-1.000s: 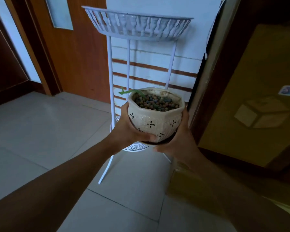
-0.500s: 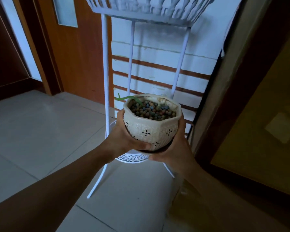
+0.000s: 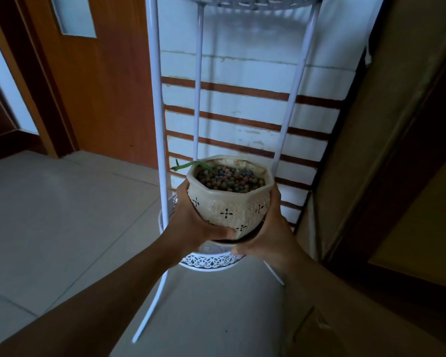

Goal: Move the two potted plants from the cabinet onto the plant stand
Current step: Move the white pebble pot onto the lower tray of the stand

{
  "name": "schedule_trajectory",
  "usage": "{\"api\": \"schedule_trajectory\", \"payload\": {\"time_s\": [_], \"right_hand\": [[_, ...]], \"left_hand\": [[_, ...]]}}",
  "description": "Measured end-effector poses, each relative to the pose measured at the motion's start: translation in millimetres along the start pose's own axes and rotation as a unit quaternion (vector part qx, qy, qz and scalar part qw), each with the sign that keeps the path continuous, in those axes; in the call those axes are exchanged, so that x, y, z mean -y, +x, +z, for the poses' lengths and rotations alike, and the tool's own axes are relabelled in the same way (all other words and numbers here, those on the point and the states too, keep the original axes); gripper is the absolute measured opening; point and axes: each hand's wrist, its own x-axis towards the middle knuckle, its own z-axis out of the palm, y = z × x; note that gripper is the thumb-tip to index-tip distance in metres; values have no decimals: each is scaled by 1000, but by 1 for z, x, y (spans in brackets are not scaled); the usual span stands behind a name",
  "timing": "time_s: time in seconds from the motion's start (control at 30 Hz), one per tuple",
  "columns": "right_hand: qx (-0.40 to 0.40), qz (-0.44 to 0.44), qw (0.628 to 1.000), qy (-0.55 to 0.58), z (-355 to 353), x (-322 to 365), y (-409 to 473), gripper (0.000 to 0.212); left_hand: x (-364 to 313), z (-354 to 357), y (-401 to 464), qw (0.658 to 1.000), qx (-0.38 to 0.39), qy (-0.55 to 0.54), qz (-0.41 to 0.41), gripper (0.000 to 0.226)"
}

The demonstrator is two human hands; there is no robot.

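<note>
Now your 2 hands, left (image 3: 191, 228) and right (image 3: 265, 235), clasp the pot (image 3: 229, 199) upright, just above the stand's (image 3: 155, 99) lower tray (image 3: 211, 261); it lies straight down.

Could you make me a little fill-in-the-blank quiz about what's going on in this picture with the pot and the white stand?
1. The cream pot is held by ____ hands.
2. The top of the pot is filled with small round ____.
3. The plant stand is painted ____.
4. The pot hangs just above the stand's ____ tray.

Missing words: two; pebbles; white; lower
</note>
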Motion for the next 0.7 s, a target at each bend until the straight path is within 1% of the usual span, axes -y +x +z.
{"api": "schedule_trajectory", "payload": {"time_s": [0.07,0.17,0.37,0.5,0.57,0.7], "right_hand": [[-10,4,1000,-9,-1,-12,4,139],[-15,13,1000,-22,1,-26,15,144],[-14,23,999,-34,10,-42,30,142],[-2,39,998,-41,19,-58,37,146],[3,49,998,-49,22,-64,39,148],[8,60,995,-85,25,-66,45,150]], "left_hand": [[10,4,11,1000,-1,2,3,127],[24,3,25,1000,-7,7,6,125],[46,-2,39,999,-38,20,8,122],[63,-3,44,999,-46,18,-6,106],[73,-2,44,998,-54,20,-23,103],[87,-3,48,997,-62,20,-33,109]]}}
